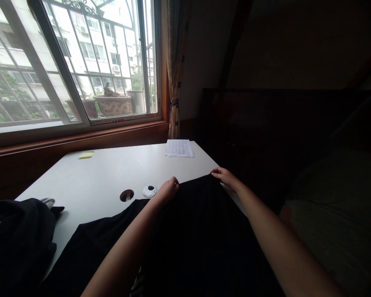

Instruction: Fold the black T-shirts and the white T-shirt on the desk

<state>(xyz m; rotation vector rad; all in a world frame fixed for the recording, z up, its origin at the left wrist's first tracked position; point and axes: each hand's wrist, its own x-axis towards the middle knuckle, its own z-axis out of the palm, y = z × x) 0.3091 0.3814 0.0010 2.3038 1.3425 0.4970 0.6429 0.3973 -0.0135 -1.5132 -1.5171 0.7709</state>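
Observation:
A large black cloth garment (204,231) is stretched between my two hands over the near part of the white table (126,165). My left hand (170,189) is closed on its upper edge, left of the middle. At the upper right corner, my right hand (225,176) pinches the same garment between thumb and fingers. More black fabric (102,235) spreads over the table beneath my left forearm; whether it belongs to the held piece I cannot tell. The garment's lower part is lost in dark shadow.
Another dark garment (21,235) lies heaped at the left. Papers (179,148) and a yellow sticky note (86,154) rest at the table's back. An open cable hole (126,195) and a round grommet cover (149,191) sit mid-table. Beyond are a barred window (105,62) and curtain (174,82).

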